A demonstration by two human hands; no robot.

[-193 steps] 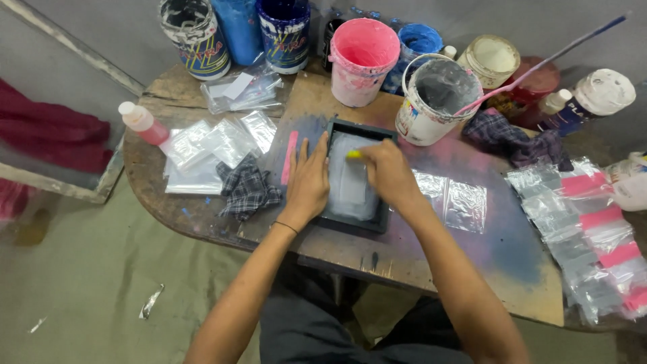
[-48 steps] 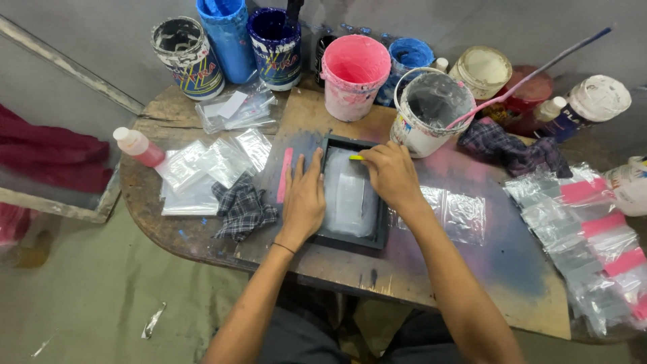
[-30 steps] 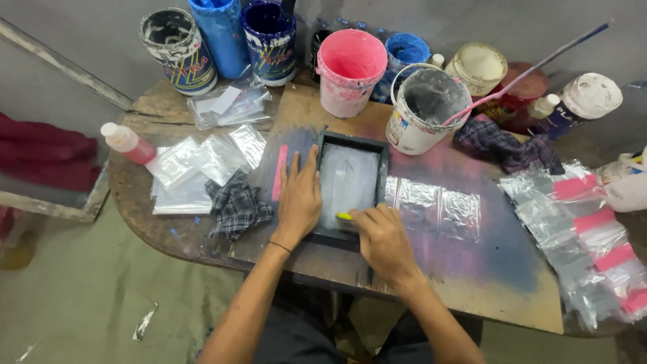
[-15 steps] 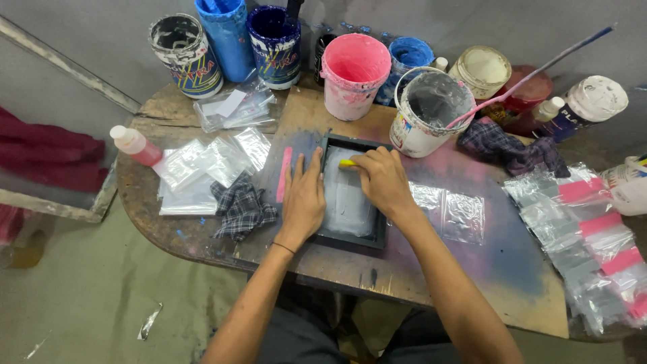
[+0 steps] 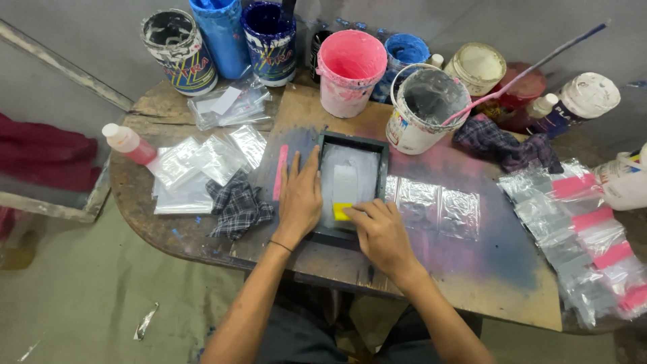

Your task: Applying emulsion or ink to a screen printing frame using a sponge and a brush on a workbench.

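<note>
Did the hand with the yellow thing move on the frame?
Yes. The right hand slid the yellow piece from the dark frame's far end to its near edge, towards the person.

Clear plastic bags (image 5: 202, 162) lie flat in a loose heap to my left, beside a checked rag. Two more clear bags (image 5: 438, 209) sit just right of my screen frame. At my far right, a spread of clear bags with pink strips (image 5: 583, 229) overlaps the table edge.
</note>
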